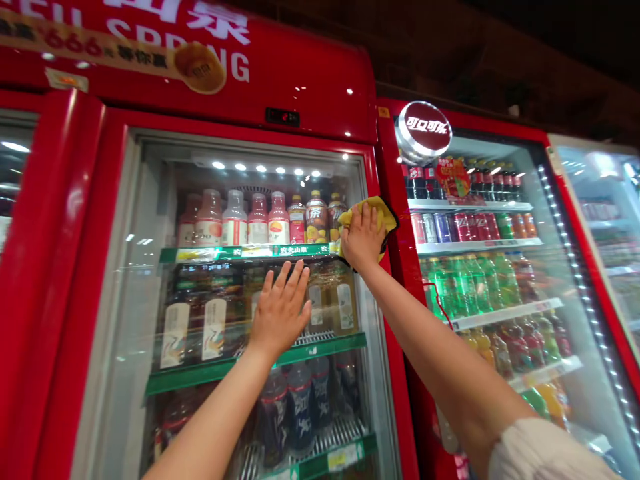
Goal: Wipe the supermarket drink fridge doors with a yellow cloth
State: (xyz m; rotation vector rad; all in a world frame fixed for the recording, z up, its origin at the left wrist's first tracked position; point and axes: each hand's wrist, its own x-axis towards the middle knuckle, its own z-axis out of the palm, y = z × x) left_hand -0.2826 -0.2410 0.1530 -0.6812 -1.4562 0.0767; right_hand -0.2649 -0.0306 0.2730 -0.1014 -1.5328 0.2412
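A red-framed drinks fridge with a glass door (pixel 145 220) stands before me. My left hand (pixel 281 310) lies flat against the glass, fingers spread, holding nothing. Up and to the right, my right hand (pixel 363 233) presses a yellow cloth (pixel 377 208) with a dark edge against the right side of the door, at the red frame. Part of the cloth is hidden under my palm. Behind the glass, juice bottles (pixel 237 220) line the upper shelf. Dark bottles (pixel 300 407) stand on a lower shelf, partly covered by my left forearm.
To the right is another red drinks fridge with a round lit sign (pixel 424 130), cans (pixel 470 227) and green bottles (pixel 463 283). A third fridge (pixel 603 220) is at the far right. A small display panel (pixel 283 117) sits above the door. A red cord (pixel 440 300) hangs nearby.
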